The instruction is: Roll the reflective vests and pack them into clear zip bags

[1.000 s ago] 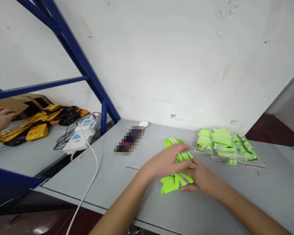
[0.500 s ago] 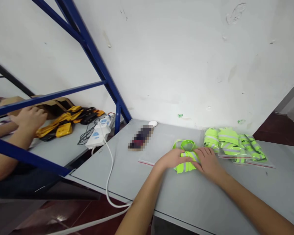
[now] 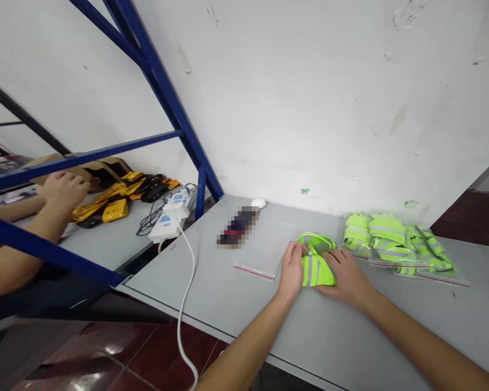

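Note:
A neon-yellow reflective strap (image 3: 315, 271) with silver stripes is folded into a bundle on the grey table, a loop of it standing up at the back. My left hand (image 3: 292, 269) grips the bundle's left side with the fingers closed at its edge. On the other side, my right hand (image 3: 346, 276) wraps round the right end, thumb low in front and fingers over the top. Just left of my left hand lies a flat clear zip bag (image 3: 258, 258) with a red seal line. Several filled clear bags (image 3: 391, 241) of similar straps lie to the right.
A pixelated dark object (image 3: 238, 228) and a white round object (image 3: 258, 203) lie near the wall. A white cable (image 3: 187, 293) hangs over the table edge from a power strip (image 3: 167, 220). Beyond the blue frame (image 3: 175, 117), a co-worker's hand (image 3: 65, 190) is near yellow-black gear (image 3: 116, 210).
My left hand has shifted from the top of the bundle to its left side, and my right hand has come round its right end. The bundle now sits more upright.

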Demonstrator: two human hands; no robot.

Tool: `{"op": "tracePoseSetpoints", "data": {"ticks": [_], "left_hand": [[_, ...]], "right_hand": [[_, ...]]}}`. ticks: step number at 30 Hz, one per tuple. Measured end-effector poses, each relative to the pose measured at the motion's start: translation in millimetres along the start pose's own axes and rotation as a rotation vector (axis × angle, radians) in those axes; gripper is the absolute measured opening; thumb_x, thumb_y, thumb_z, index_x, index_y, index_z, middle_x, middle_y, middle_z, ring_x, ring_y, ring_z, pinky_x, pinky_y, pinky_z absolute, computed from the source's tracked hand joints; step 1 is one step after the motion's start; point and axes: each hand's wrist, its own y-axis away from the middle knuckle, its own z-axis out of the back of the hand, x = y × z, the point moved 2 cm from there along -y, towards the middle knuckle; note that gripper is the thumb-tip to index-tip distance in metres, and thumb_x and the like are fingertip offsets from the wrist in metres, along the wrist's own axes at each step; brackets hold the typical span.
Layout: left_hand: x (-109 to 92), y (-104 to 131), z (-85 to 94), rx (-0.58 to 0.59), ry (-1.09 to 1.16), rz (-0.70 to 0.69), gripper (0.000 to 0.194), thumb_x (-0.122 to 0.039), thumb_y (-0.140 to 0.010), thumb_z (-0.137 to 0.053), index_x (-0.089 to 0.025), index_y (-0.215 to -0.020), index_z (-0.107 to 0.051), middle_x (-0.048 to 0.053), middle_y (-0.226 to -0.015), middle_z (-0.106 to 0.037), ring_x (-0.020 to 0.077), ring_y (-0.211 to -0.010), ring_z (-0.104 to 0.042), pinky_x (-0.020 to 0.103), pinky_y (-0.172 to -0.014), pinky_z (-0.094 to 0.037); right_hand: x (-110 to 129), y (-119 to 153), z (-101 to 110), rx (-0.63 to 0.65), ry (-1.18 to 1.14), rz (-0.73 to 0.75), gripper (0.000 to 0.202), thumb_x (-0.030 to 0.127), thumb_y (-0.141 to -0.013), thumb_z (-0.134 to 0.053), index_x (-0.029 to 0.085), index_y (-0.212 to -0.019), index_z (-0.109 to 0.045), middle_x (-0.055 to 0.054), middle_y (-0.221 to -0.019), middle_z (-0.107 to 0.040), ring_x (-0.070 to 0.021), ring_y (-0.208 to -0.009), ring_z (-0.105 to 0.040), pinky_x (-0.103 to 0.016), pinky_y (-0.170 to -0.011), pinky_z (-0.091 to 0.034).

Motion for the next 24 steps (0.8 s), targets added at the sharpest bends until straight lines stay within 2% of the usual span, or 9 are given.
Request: {"op": "tracePoseSetpoints", "data": {"ticks": [2,5,7,9,12,15,18,21,24], "left_hand": [[-2,-3,-2.1,0.028,0.012,-0.007,0.026,-0.033,-0.091,-0.029,-0.021,-0.077,-0.047,0.000,-0.077,-0.054,0.0168,-0.077,-0.054,0.028,-0.073,-0.045],[-5,-6,-1.0,0.124,0.003,-0.057,0.010,-0.021,-0.079,-0.042,-0.021,-0.079,-0.052,0.001,-0.080,-0.056,0.0186,-0.081,-0.054,0.031,-0.078,-0.045],[-8,-7,2.4,0.208,-0.085,-0.183,0.016,-0.013,-0.068,-0.048,-0.021,-0.081,-0.055,0.002,-0.088,-0.058,0.0211,-0.092,-0.052,0.034,-0.087,-0.042],[-11,-5,6.9,0.296,-0.232,-0.351,0.023,-0.007,-0.065,-0.050,-0.021,-0.083,-0.057,0.003,-0.094,-0.058,0.0229,-0.100,-0.049,0.037,-0.092,-0.040],[-15,3,14.8,0.418,-0.392,-0.505,0.022,-0.006,-0.073,-0.048,-0.021,-0.089,-0.056,0.004,-0.097,-0.056,0.0221,-0.098,-0.048,0.037,-0.089,-0.042],[-19,12,21.6,0.526,-0.454,-0.577,0.019,-0.019,-0.080,-0.059,-0.021,-0.099,-0.057,0.006,-0.107,-0.055,0.0227,-0.103,-0.047,0.036,-0.091,-0.043],[-18,17,24.7,0.591,-0.531,-0.641,0.036,-0.030,-0.073,-0.073,-0.022,-0.106,-0.058,0.006,-0.117,-0.054,0.0253,-0.109,-0.046,0.038,-0.095,-0.042],[-12,15,24.0,0.613,-0.626,-0.677,0.036,-0.022,-0.077,-0.070,-0.023,-0.112,-0.060,0.006,-0.116,-0.058,0.0242,-0.106,-0.049,0.036,-0.092,-0.045],[-9,9,22.4,0.629,-0.689,-0.713,0.033,-0.019,-0.084,-0.063,-0.023,-0.117,-0.060,0.005,-0.112,-0.064,0.0232,-0.100,-0.054,0.035,-0.087,-0.047]], "right_hand": [[1,-1,0,-0.016,-0.030,-0.010,0.061,0.044,-0.069,-0.074,0.015,-0.118,-0.055,-0.012,-0.104,-0.059,-0.0314,-0.099,-0.051,-0.045,-0.088,-0.043],[2,-3,-1,-0.022,-0.047,-0.025,0.054,0.042,-0.069,-0.073,0.016,-0.113,-0.057,-0.011,-0.101,-0.060,-0.0303,-0.096,-0.052,-0.044,-0.086,-0.044],[1,-5,0,-0.008,-0.054,-0.036,0.049,0.042,-0.069,-0.072,0.017,-0.109,-0.058,-0.010,-0.100,-0.060,-0.0297,-0.094,-0.053,-0.043,-0.085,-0.044],[0,-7,3,0.015,-0.079,-0.050,0.046,0.043,-0.069,-0.072,0.018,-0.105,-0.060,-0.010,-0.099,-0.062,-0.0291,-0.093,-0.054,-0.042,-0.084,-0.044],[-3,-9,11,0.073,-0.187,-0.041,0.045,0.042,-0.067,-0.073,0.020,-0.104,-0.062,-0.007,-0.100,-0.064,-0.0265,-0.093,-0.058,-0.038,-0.082,-0.045],[-7,-9,21,0.136,-0.309,-0.030,0.046,0.040,-0.065,-0.075,0.023,-0.107,-0.063,-0.005,-0.103,-0.066,-0.0238,-0.093,-0.060,-0.033,-0.079,-0.045],[-12,-8,24,0.172,-0.359,-0.095,0.054,0.042,-0.062,-0.078,0.024,-0.109,-0.061,-0.004,-0.102,-0.067,-0.0240,-0.092,-0.062,-0.033,-0.076,-0.045],[-16,-4,22,0.137,-0.363,-0.203,0.062,0.046,-0.060,-0.079,0.021,-0.110,-0.053,-0.004,-0.096,-0.065,-0.0219,-0.081,-0.061,-0.031,-0.067,-0.044],[-16,1,17,0.050,-0.308,-0.214,0.052,0.046,-0.063,-0.077,0.021,-0.098,-0.048,-0.003,-0.089,-0.061,-0.0203,-0.075,-0.058,-0.029,-0.060,-0.043]]}}
